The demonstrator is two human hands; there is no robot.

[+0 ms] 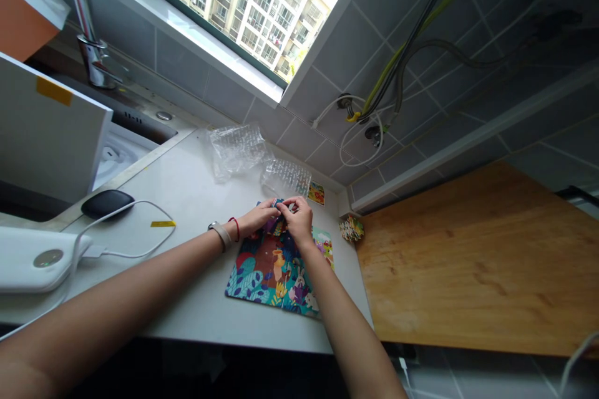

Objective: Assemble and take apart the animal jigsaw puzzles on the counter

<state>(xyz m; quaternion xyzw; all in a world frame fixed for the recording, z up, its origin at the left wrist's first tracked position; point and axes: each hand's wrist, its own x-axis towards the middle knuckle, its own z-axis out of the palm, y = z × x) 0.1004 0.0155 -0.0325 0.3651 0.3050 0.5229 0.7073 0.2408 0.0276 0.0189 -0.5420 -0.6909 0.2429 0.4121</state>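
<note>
A colourful jigsaw puzzle (269, 274) with leaves and rabbits lies flat on the white counter (196, 212). Both hands meet at its far edge. My left hand (259, 217), with a watch and red string at the wrist, pinches a small puzzle piece (279, 204) there. My right hand (297, 218) has its fingers curled onto the same spot, pressing on that piece. A loose puzzle piece (317, 192) lies just beyond the hands, and a small stack of pieces (351, 228) sits at the counter's right edge.
Crumpled clear plastic bags (236, 148) lie behind the puzzle. A black mouse-like object (107, 203), a white device (40, 260) with a cable and a white box (47, 131) are at left. A wooden board (472, 255) fills the right. A sink and tap (91, 43) are at the back left.
</note>
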